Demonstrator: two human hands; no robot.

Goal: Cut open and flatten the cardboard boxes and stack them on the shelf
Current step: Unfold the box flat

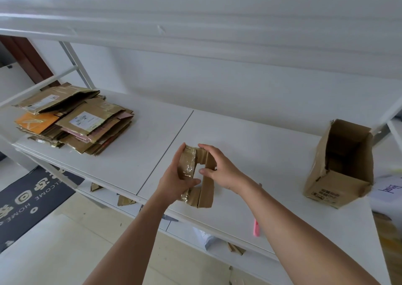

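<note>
Your left hand (177,177) has its fingers (181,148) curled round the taped side of a small cardboard box (201,183), thumb across its face; your right hand (219,168) pinches the opposite wall, fingers over the top edge, thumb inside the opening. The box sits on the shelf (250,154) between both hands, still part-formed, walls half collapsed, not yet flat. Far left of your fingers, a stack of flattened boxes (74,119) shows much of the job looks done. Well to the right stands one open box (343,165), upright and uncut. So two boxes appear left: this one to press flat, that one to open. A pink cutter (256,228) lies near the front edge beside your right forearm. Bare shelf lies between your hands and the stack; the front edge runs close under your wrists.
</note>
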